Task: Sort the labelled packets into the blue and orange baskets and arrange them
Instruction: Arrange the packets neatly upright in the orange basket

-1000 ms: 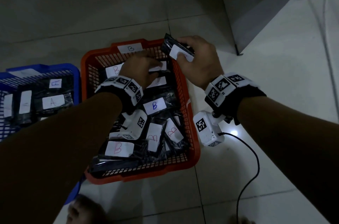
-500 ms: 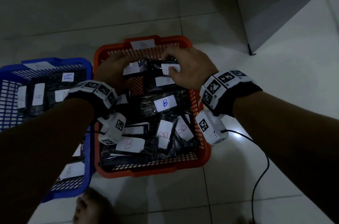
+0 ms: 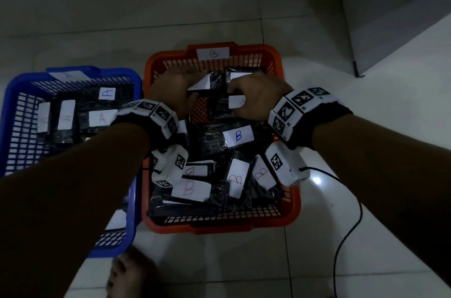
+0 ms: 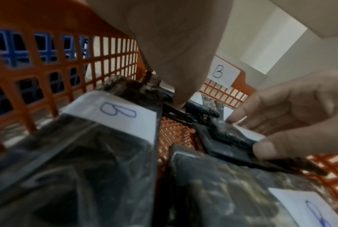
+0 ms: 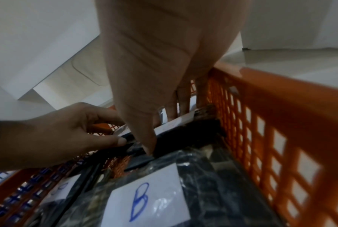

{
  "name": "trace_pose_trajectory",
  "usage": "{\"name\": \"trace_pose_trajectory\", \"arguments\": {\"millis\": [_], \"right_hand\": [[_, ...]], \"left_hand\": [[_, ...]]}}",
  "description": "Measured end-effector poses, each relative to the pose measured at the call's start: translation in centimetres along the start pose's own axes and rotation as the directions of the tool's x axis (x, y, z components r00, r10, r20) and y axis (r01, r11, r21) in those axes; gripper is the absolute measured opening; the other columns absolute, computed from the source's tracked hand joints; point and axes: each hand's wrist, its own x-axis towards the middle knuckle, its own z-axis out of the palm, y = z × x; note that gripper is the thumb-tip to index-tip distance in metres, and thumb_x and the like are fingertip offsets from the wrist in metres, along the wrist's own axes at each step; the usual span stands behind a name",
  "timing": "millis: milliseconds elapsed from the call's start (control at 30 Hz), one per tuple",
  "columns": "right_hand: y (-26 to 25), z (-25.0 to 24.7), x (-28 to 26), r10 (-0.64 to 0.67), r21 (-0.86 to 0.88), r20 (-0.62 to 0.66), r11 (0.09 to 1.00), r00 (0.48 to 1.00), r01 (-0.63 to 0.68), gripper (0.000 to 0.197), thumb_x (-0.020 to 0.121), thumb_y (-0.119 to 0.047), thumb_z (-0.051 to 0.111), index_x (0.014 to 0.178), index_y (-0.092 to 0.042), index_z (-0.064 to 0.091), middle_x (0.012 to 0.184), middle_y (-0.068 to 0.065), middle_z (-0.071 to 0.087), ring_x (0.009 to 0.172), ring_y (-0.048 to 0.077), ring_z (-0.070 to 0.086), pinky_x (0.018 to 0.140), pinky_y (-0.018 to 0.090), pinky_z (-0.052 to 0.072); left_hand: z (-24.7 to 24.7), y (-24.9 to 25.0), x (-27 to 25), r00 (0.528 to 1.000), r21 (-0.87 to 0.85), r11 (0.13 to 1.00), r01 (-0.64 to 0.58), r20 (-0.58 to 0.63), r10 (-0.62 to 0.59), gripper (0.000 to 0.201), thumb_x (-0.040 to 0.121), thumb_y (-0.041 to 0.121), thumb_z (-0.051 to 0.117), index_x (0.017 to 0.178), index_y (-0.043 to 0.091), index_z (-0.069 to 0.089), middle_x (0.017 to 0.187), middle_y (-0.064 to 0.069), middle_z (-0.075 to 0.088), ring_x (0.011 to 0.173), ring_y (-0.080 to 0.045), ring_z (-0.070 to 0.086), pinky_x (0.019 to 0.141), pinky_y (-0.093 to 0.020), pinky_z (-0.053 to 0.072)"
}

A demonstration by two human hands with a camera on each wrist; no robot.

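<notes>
The orange basket [image 3: 219, 227], tagged B on its far rim, holds several black packets with white B labels. Both hands are down in its far end. My left hand [image 3: 170, 85] pinches the edge of a tilted packet [image 3: 203, 82]; the right wrist view shows that hand's [image 5: 67, 135] thumb and fingers on the edge. My right hand [image 3: 258, 100] grips another black packet [image 3: 219, 104] by the far right wall, thumb in front and fingers behind [image 5: 187, 135]. Bare mesh floor shows between the two packets. The blue basket [image 3: 73, 73] on the left holds several A packets.
A flat packet with a blue B label [image 3: 238, 135] lies mid-basket just behind my wrists. A bare foot [image 3: 131, 273] is in front of the baskets, and a black cable [image 3: 349, 224] trails over the floor tiles on the right. A wall corner [image 3: 356, 73] stands far right.
My right hand came down from above the far rim with its packet into the basket's far right. The left hand stayed in the far end, holding its packet.
</notes>
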Motion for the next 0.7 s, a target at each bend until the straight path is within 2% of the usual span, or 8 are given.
{"name": "trace_pose_trajectory", "arguments": {"millis": [100,167,300,433,567,633,700], "right_hand": [[0.0,0.3,0.2,-0.011,0.017,0.003,1.0,1.0,0.011,0.032,0.079,-0.034,0.068,0.109,-0.023,0.067,0.102,-0.004,0.064,0.086,0.012,0.06,0.063,0.02,0.039],[0.1,0.2,0.4,-0.01,0.035,0.023,0.999,1.0,0.009,0.035,0.079,-0.03,0.068,0.112,-0.021,0.065,0.107,-0.003,0.063,0.086,0.01,0.056,0.065,0.021,0.04],[0.2,0.1,0.8,-0.041,0.033,0.029,0.999,0.999,0.04,0.044,0.078,-0.022,0.069,0.121,-0.019,0.06,0.12,0.0,0.056,0.107,0.018,0.054,0.08,0.024,0.043],[0.3,0.5,1.2,-0.037,-0.008,-0.005,0.999,0.999,0.036,0.049,0.077,-0.024,0.07,0.124,-0.019,0.058,0.121,0.002,0.056,0.112,0.022,0.053,0.089,0.032,0.047],[0.7,0.9,1.5,-0.037,0.002,-0.008,0.999,0.999,0.037,0.048,0.077,-0.023,0.071,0.123,-0.016,0.059,0.122,0.005,0.052,0.113,0.022,0.05,0.091,0.035,0.047],[0.6,0.9,1.6,-0.013,0.013,-0.035,1.0,0.999,0.014,0.05,0.075,-0.028,0.074,0.121,-0.017,0.059,0.126,0.005,0.047,0.118,0.022,0.045,0.095,0.038,0.045],[0.5,1.1,1.5,0.022,-0.013,-0.064,1.0,0.998,-0.023,0.057,0.074,-0.04,0.074,0.124,-0.018,0.058,0.135,0.006,0.043,0.126,0.024,0.039,0.1,0.04,0.041]], "left_hand": [[0.0,0.0,-0.2,1.0,0.024,1.0,-0.017,-0.02,0.018,0.052,0.079,0.022,0.056,0.129,0.008,0.058,0.125,-0.019,0.059,0.112,-0.038,0.056,0.091,-0.047,0.049],[-0.2,0.3,-0.5,0.999,0.033,0.999,0.0,-0.051,0.002,0.052,0.077,0.019,0.056,0.128,0.008,0.059,0.119,-0.02,0.058,0.107,-0.04,0.055,0.087,-0.046,0.049],[-0.7,0.9,-0.6,0.997,0.034,0.998,0.046,-0.071,-0.044,0.054,0.075,0.014,0.058,0.129,0.011,0.059,0.116,-0.02,0.058,0.106,-0.04,0.053,0.083,-0.047,0.049],[-0.6,1.1,-0.7,0.995,0.053,0.996,0.072,-0.069,-0.068,0.055,0.077,0.014,0.064,0.131,0.012,0.056,0.116,-0.019,0.057,0.106,-0.04,0.052,0.082,-0.048,0.049],[-0.4,1.2,-0.8,0.994,0.043,0.995,0.086,-0.077,-0.082,0.054,0.078,0.013,0.065,0.131,0.007,0.055,0.12,-0.02,0.057,0.11,-0.039,0.051,0.088,-0.047,0.047],[-0.5,1.2,-0.8,0.992,0.037,0.995,0.097,-0.082,-0.093,0.053,0.079,0.012,0.065,0.131,0.007,0.055,0.121,-0.02,0.057,0.112,-0.039,0.051,0.09,-0.044,0.045],[-0.6,1.3,-0.9,0.992,0.026,0.995,0.1,-0.079,-0.097,0.053,0.079,0.012,0.067,0.131,0.006,0.055,0.121,-0.02,0.056,0.113,-0.039,0.05,0.091,-0.044,0.044]]}}
